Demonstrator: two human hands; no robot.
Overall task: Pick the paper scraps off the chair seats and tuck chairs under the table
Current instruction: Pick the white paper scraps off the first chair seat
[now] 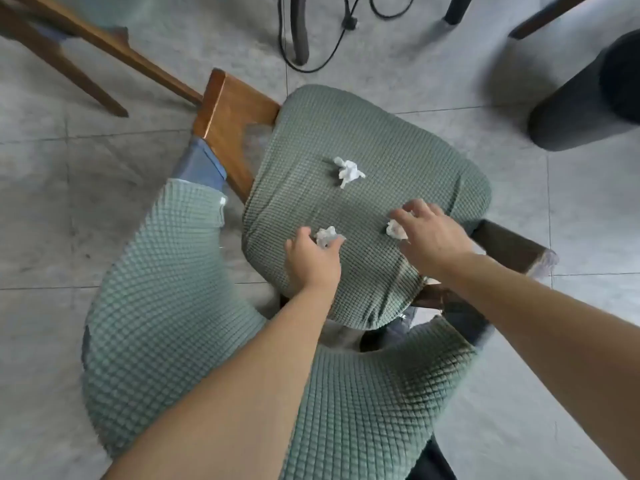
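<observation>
A chair seat point(363, 140), covered in green waffle-textured fabric, is being viewed from above, and 3 crumpled paper scraps are lying on it. The left scrap point(325, 235) is being pinched by the left hand point(311, 258), whose thumb and fingers are curled around it near the seat's near edge. The right scrap point(396, 230) is being touched by the right hand point(429, 233), whose fingers are bent down over it; whether it is already being gripped cannot be told, since the fingertips are partly hidden and blurred. The far scrap point(349, 171) is lying alone toward the middle of the seat, well apart from both hands. The chair back point(166, 306), dressed in the same green cover, is curving around the near side of the seat, and both bare forearms are being reached over it. A wooden arm point(232, 116) of the chair is showing at the seat's left side. The chair is standing on a floor point(69, 202) of grey tiles. Wooden legs point(90, 39) of another piece of furniture are seen at the upper left, a black cable point(311, 46) is trailing across the floor at the top, and a dark round bin point(588, 98) is standing at the upper right.
</observation>
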